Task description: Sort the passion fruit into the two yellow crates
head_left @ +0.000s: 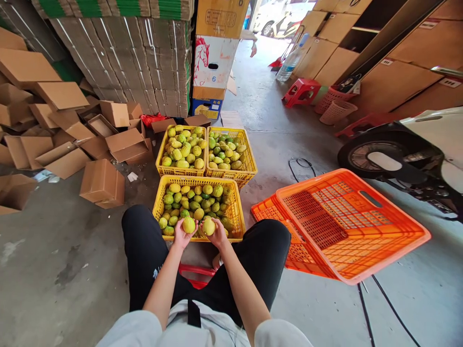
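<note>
My left hand (pixel 184 237) is closed around a round yellow-green fruit (pixel 188 225). Beside it, my right hand (pixel 218 236) grips a paler yellow fruit (pixel 209 226). Both fruits sit close together, apart from each other, above the near edge of a yellow plastic crate (pixel 237 207). Several yellow and green fruits (pixel 197 205) lie loose inside that crate, between my knees. Two more yellow crates stand right behind it: the left crate (pixel 159 156) holds mostly yellow-green fruits (pixel 184 147), and the right crate (pixel 251 156) holds greener fruits (pixel 226 152).
An orange plastic crate (pixel 383 260) rests tilted to my right, overlapping another orange crate (pixel 269 207). Open cardboard boxes (pixel 61 159) are heaped at the left. Stacked flattened cartons (pixel 144 62) stand behind the crates. A motorbike wheel (pixel 372 156), cables (pixel 365 308) and a red stool (pixel 302 91) are at the right.
</note>
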Demonstrator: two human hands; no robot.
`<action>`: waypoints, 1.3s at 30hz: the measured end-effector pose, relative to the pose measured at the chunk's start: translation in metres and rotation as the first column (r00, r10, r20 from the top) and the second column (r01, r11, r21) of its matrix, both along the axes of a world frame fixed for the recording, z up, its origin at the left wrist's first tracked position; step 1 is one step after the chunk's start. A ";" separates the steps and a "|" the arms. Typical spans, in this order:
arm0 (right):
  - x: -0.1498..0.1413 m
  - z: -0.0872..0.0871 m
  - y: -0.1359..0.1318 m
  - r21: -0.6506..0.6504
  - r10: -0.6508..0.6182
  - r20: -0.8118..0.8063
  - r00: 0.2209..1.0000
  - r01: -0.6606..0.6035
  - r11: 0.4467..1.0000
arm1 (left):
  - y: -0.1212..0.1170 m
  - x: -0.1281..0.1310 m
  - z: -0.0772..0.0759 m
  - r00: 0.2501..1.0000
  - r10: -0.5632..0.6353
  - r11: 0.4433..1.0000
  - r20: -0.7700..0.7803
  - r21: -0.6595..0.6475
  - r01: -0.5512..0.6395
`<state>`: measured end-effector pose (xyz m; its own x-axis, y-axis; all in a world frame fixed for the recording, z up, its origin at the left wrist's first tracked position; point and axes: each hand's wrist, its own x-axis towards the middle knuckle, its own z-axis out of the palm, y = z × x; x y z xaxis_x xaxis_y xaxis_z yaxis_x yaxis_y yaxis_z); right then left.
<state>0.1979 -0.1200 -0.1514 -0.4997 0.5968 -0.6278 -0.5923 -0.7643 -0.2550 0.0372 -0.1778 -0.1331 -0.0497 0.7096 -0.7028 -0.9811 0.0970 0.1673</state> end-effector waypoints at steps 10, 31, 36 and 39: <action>-0.002 0.006 0.002 0.053 -0.015 -0.108 0.994 0.021 0.998 | 0.004 -0.002 0.008 0.999 0.005 0.999 0.034 0.049 -0.007; -0.002 0.015 0.002 0.113 -0.071 -0.144 0.987 0.087 0.990 | 0.002 -0.005 0.010 0.995 0.100 0.994 0.029 -0.037 -0.099; -0.004 0.017 0.003 0.153 -0.047 -0.135 0.990 0.068 0.986 | 0.005 -0.006 0.016 0.994 0.096 0.995 0.054 0.028 -0.098; -0.006 0.013 0.003 0.078 -0.083 -0.073 0.994 0.088 0.993 | 0.005 -0.007 0.016 0.995 0.060 0.998 0.076 -0.027 -0.059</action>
<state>0.1920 -0.1172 -0.1380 -0.4856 0.6865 -0.5411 -0.6731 -0.6886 -0.2696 0.0297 -0.1730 -0.1176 -0.0365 0.6897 -0.7232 -0.9951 0.0412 0.0895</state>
